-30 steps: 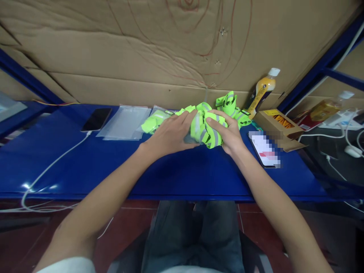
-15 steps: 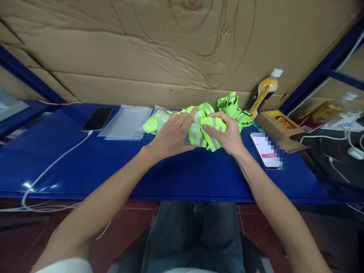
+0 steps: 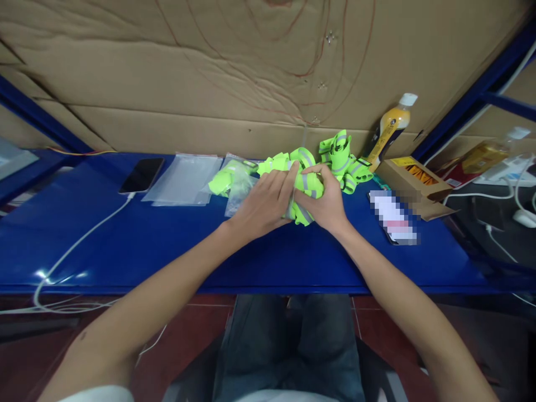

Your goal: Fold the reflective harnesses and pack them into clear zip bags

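Between my two hands is a rolled bundle of neon-yellow reflective strap with grey stripes. My right hand grips it from the right, fingers curled over the top and thumb in front. Against its left side presses my left hand, fingers together. A clear plastic bag spreads out left of that hand; whether its mouth surrounds the bundle is hidden. Another yellow strap bundle lies by the bag, partly behind the plastic. More yellow strap sits just behind my hands, and a loose coil of strap stands to the right.
Flat clear bags lie left on the blue table, beside a black phone on a white cable. At right are a lit phone, an opened cardboard box and a yellow-labelled bottle. Cardboard backs the table.
My left hand has shifted right, closer to my right hand, uncovering more of the clear bag. My right hand has moved slightly left with the bundle.
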Motion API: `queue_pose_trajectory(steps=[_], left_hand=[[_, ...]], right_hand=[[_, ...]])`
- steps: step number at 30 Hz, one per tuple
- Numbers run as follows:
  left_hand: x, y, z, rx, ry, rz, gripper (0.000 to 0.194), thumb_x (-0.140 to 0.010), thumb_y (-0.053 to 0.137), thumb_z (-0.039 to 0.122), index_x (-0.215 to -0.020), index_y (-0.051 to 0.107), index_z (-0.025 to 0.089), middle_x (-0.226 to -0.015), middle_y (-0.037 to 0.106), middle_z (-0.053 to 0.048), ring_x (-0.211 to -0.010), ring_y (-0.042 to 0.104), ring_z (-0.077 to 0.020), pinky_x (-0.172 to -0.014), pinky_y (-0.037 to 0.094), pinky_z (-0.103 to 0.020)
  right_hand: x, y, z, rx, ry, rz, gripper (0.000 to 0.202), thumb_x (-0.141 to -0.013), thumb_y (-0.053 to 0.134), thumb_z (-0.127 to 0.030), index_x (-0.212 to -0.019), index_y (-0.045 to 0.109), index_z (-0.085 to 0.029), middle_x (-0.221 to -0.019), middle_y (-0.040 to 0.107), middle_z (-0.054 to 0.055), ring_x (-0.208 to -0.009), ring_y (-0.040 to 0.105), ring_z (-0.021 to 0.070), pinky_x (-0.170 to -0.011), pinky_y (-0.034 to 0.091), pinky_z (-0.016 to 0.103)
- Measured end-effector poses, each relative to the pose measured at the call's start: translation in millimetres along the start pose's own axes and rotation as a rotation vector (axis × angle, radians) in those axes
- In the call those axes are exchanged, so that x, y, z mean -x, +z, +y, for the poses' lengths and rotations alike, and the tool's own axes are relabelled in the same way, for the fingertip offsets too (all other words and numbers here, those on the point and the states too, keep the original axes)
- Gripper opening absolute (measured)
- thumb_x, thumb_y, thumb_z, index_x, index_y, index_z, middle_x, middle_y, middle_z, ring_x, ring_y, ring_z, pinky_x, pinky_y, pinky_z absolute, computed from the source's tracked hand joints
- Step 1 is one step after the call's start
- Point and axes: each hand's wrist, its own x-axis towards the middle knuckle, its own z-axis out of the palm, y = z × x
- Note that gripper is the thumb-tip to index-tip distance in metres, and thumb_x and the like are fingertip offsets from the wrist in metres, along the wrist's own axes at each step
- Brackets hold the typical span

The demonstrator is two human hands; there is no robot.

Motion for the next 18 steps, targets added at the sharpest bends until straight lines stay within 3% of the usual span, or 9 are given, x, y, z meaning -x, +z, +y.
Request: queue_pose_trajectory(steps=[5,9,13,16,18], left_hand=[[4.1,11.4,-1.3,0.126,-0.03,0.016,0.113,-0.087,0.08,0.035,-0.173,0.011,0.009,-0.146,0.059,-0.028,-0.133,0.06,-0.0462,-0.111,0.053,-0.06],[5.9,10.6,-8.2,0.2,-0.078,0.001,0.104,-0.08,0.081,0.029,-0.166,0.026,0.01,-0.146,0.06,-0.028,-0.136,0.06,-0.0459,-0.112,0.056,-0.061],[4.2,4.4,-15.8,0.257,-0.144,0.0,0.092,-0.075,0.086,0.025,-0.154,0.042,0.011,-0.142,0.063,-0.025,-0.136,0.063,-0.0429,-0.114,0.056,-0.057],[4.9,0.6,-19.2,0.261,-0.16,0.016,0.097,-0.075,0.091,0.031,-0.156,0.04,0.014,-0.147,0.061,-0.023,-0.139,0.061,-0.0428,-0.118,0.054,-0.058],[7.1,-1.3,-19.2,0.225,-0.117,0.001,0.107,-0.078,0.092,0.033,-0.164,0.031,0.013,-0.151,0.058,-0.025,-0.142,0.058,-0.0443,-0.119,0.052,-0.06]], right_hand=[[2.1,-1.9,5.2,0.046,0.086,-0.101,0.041,-0.078,0.082,-0.039,-0.105,0.054,-0.028,-0.095,0.061,0.0,-0.095,0.058,0.0218,-0.087,0.052,0.038],[-3.5,-17.6,0.0,-0.005,0.122,-0.301,0.061,-0.075,0.091,-0.052,-0.116,0.054,-0.028,-0.101,0.065,0.0,-0.093,0.061,0.021,-0.086,0.055,0.037],[-13.6,-34.0,-5.2,-0.133,0.09,-0.517,0.077,-0.07,0.098,-0.051,-0.134,0.062,-0.029,-0.137,0.069,0.004,-0.131,0.063,0.0297,-0.117,0.052,0.046],[-16.0,-34.2,-3.1,-0.201,0.137,-0.466,0.083,-0.064,0.103,-0.052,-0.135,0.067,-0.027,-0.145,0.068,0.007,-0.144,0.057,0.0327,-0.128,0.044,0.048],[-14.1,-29.4,0.2,-0.254,0.249,-0.402,0.088,-0.057,0.107,-0.051,-0.132,0.069,-0.026,-0.138,0.071,0.007,-0.136,0.062,0.0313,-0.12,0.052,0.048]])
